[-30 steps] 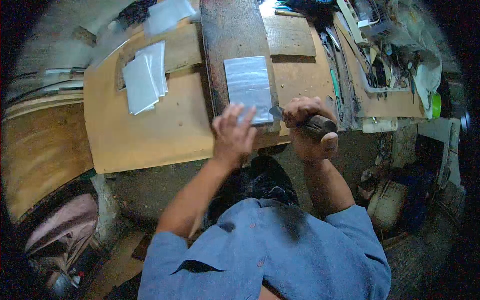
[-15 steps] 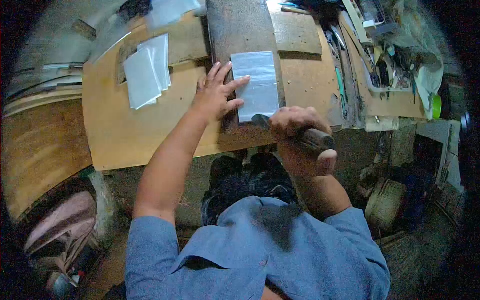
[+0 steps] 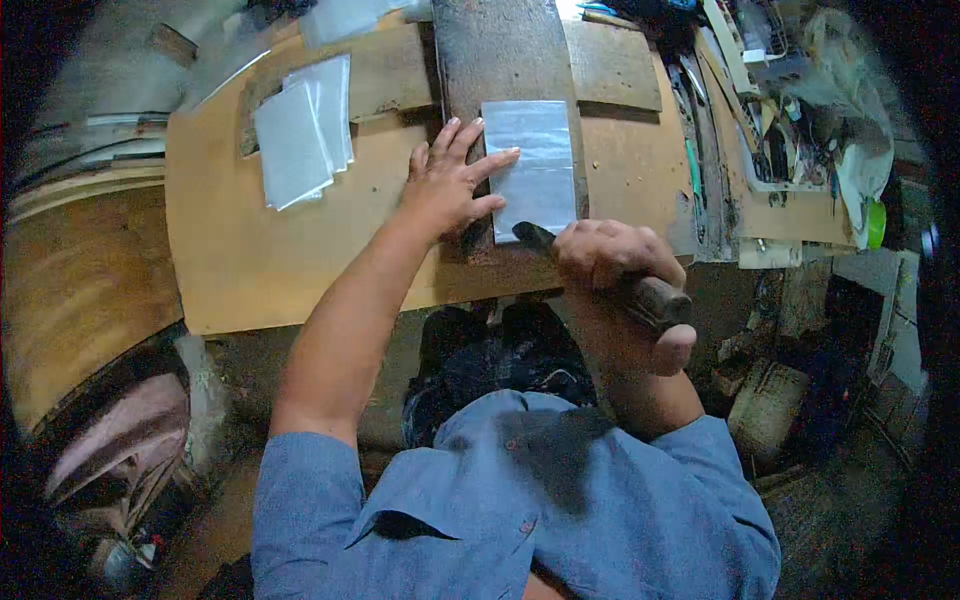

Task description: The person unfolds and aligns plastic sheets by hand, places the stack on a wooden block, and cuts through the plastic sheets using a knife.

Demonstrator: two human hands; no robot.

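A clear plastic bag (image 3: pixel 540 180) lies flat on a dark wooden board (image 3: pixel 505 60). My left hand (image 3: pixel 450 185) is spread open at its left side, with the thumb and index fingertips on the plastic and the other fingertips by its edge. In my right hand (image 3: pixel 615 255) is a knife (image 3: pixel 660 300), gripped in a fist around its thick, dark wooden handle. Its short dark blade points up and left over the bag's lower edge. Whether the blade touches the plastic, I cannot tell.
A stack of similar plastic bags (image 3: pixel 295 145) sits left on the tan worktable (image 3: pixel 240 270). Flat wood pieces (image 3: pixel 615 70) flank the dark board. Along the right side are a green stick (image 3: pixel 693 168), long strips and a white tray (image 3: pixel 790 187) of tools.
The view has shifted slightly, so the table and board appear farther right. Relative to the bag, the knife tip has moved a little up and left. My left hand stays in place on the bag.
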